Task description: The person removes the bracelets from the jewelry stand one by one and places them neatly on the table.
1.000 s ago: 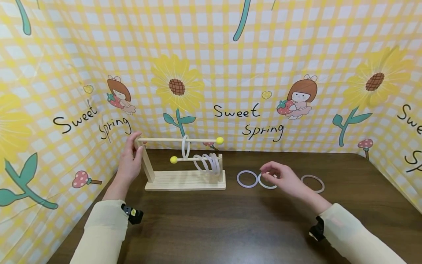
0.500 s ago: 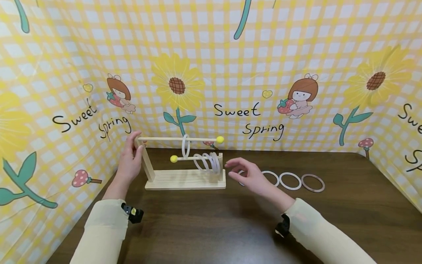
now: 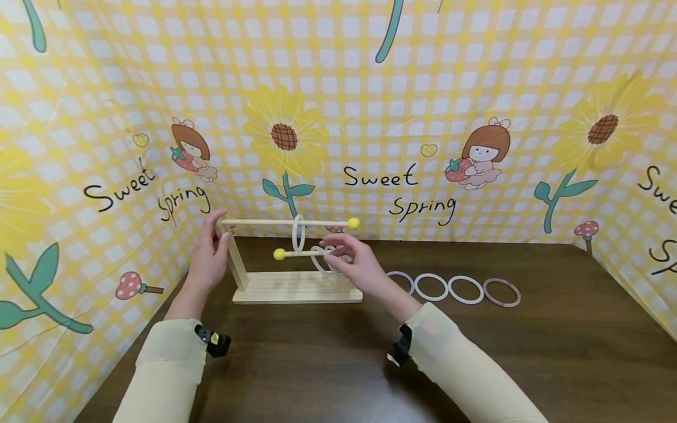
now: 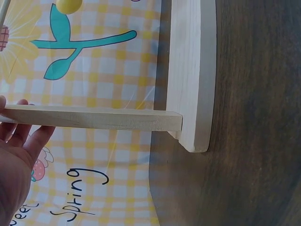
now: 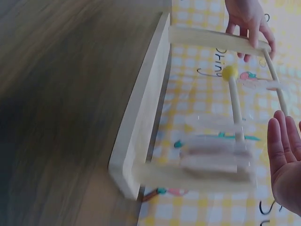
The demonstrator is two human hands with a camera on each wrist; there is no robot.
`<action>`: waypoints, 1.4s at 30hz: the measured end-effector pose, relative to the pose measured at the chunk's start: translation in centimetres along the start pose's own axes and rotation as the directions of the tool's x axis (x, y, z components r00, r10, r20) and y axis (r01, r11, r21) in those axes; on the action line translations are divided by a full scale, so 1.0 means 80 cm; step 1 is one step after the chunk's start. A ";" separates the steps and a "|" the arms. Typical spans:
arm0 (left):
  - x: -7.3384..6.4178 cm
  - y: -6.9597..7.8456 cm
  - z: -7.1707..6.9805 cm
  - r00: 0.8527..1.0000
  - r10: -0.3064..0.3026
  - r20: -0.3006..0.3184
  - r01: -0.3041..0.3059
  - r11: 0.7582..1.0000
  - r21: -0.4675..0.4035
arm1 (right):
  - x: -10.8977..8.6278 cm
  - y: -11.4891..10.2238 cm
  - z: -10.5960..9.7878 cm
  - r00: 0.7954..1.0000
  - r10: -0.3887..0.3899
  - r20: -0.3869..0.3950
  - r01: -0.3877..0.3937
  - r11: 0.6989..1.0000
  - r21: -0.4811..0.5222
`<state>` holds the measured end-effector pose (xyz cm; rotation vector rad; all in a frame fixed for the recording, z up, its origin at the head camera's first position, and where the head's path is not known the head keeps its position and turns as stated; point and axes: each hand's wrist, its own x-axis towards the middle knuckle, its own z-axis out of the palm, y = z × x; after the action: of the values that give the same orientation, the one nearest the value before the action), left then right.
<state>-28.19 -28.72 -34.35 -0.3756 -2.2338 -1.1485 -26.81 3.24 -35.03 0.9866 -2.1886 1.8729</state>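
At the left, a sleeve (image 3: 164,364) comes in from the near edge, a black camera (image 3: 213,342) at its cuff, and the left hand (image 3: 206,258) grips the top of the left post (image 3: 236,258), thumb on one side and fingers round the other. That post stands upright on the left end of the wooden base (image 3: 296,288), which lies on the dark table (image 3: 317,358). From its top the upper rod (image 3: 259,222) runs right to a yellow ball (image 3: 353,223), with one pale ring (image 3: 295,238) hanging around it. Below, the lower rod (image 3: 298,254) points left, tipped by another ball (image 3: 279,254), and several rings (image 3: 315,263) hang around it towards the right post (image 5: 197,176). The right hand (image 3: 359,267) is in front of these rings, thumb and fingers apart with a fair gap between; it seems to hold nothing, though with blur and overlap I cannot tell whether it touches a ring. Further right, four loose rings (image 3: 466,303) lie flat in a row, the leftmost partly hidden by that hand. Yellow checked cloth (image 3: 338,53) with flowers and lettering stands along the left, far and right sides
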 end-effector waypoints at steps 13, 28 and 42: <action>-0.001 0.003 -0.002 0.999 -0.034 0.007 0.034 0.999 0.012 | 0.019 0.011 0.046 0.999 0.014 0.051 -0.016 0.998 0.053; 0.000 0.004 -0.001 0.999 -0.035 -0.005 0.035 0.998 0.046 | 0.030 0.010 0.068 0.991 0.036 -0.128 -0.024 0.995 0.094; 0.000 0.004 0.000 0.999 -0.040 -0.001 0.040 0.999 0.019 | 0.021 0.007 0.056 0.956 0.013 -0.294 0.011 0.997 0.079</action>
<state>-27.99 -28.49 -34.16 -0.3238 -2.2591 -1.1470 -26.94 -1.49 -35.79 0.6639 -1.9568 1.9739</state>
